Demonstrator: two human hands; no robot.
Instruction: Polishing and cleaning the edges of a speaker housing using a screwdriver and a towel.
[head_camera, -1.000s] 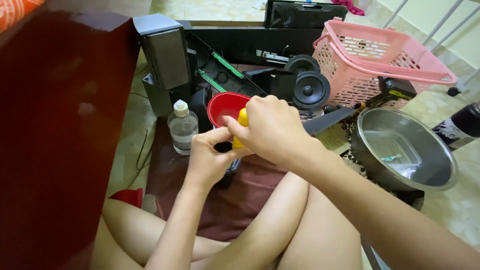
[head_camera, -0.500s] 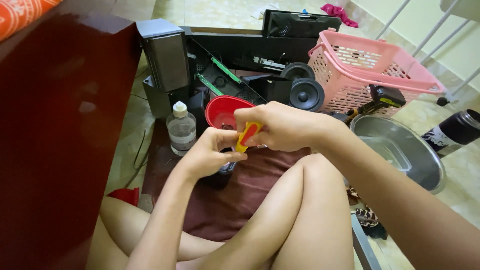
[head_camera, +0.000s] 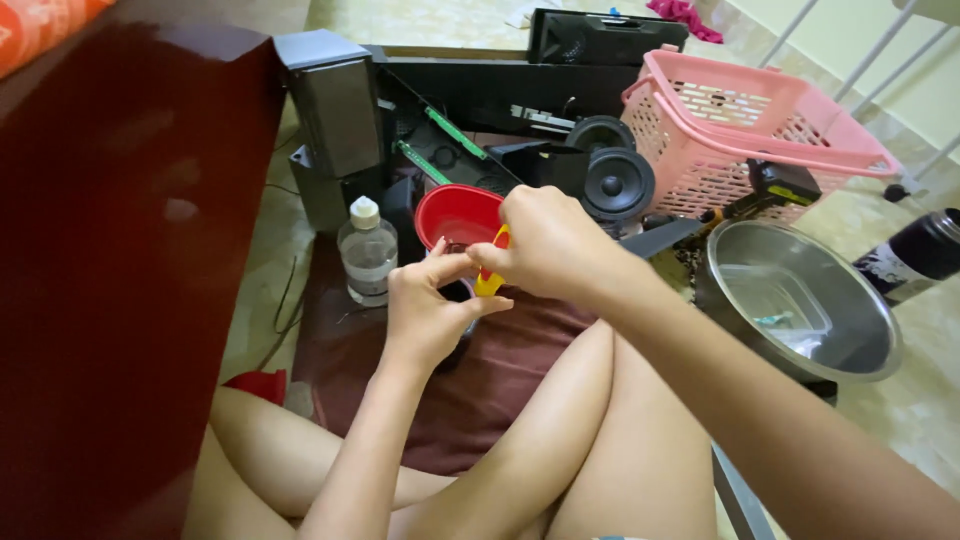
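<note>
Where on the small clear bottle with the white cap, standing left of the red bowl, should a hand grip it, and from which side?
Grip the clear bottle around its straight round body, below the white cap. It stands upright, so a sideways wrap probably suits it. Come from the near side: the grey speaker box stands close behind it and the red bowl lies to its right.

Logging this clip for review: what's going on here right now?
A person sits on the floor with both hands together above a dark red cloth. The right hand grips a small yellow tool, and the left hand pinches something small against it that the fingers hide. A red bowl sits just behind the hands, a clear bottle to its left, a steel basin to the right, and loose speakers beyond.
</note>
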